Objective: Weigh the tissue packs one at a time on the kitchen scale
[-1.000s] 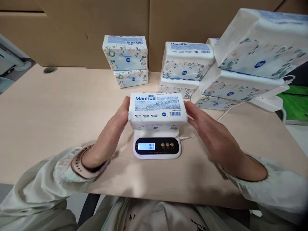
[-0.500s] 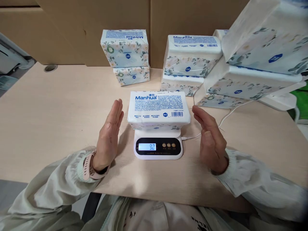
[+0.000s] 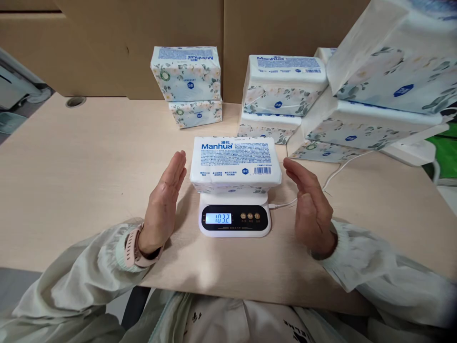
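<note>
A white and blue pack of tissues (image 3: 235,162) marked Manhua rests on a white digital kitchen scale (image 3: 234,231). The scale's lit display (image 3: 218,218) reads 103.2. To the left of the pack, my left hand (image 3: 163,205) is held upright with fingers straight, apart from the pack. My right hand (image 3: 312,207) mirrors it on the other side, fingers stretched out and a small gap between them and the pack. Neither hand holds anything. A white cable (image 3: 283,205) runs from the scale's right side past my right hand.
Two stacked tissue packs (image 3: 189,78) stand at the back by a cardboard wall (image 3: 107,47). More tissue packs (image 3: 285,88) are piled at the back right, with tall stacks (image 3: 389,90) beside them. A round cable hole (image 3: 75,101) is in the table at the back left.
The scale's display has gone from about 9.0 to 103.2. Both hands have shifted very slightly towards the pack and stay open.
</note>
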{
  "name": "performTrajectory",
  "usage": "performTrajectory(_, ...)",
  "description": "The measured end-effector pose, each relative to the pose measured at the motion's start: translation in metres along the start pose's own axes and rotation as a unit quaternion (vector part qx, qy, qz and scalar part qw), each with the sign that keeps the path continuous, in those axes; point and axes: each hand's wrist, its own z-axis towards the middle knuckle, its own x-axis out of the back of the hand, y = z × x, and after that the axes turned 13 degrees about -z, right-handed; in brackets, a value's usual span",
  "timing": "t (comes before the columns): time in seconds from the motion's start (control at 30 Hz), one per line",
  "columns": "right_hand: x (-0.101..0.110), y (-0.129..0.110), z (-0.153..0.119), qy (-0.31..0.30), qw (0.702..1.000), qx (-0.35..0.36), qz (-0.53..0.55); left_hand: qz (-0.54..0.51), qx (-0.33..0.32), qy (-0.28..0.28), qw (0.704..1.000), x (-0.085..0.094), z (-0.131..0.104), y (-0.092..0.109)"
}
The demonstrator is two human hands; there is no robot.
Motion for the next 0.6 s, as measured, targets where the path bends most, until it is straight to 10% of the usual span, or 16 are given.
performTrajectory(0.6, 0.008, -0.008, 0.001, -0.025, 1.000, 0.005, -0.014, -0.007, 0.005, 0.008, 1.000, -0.011, 0.003, 0.004)
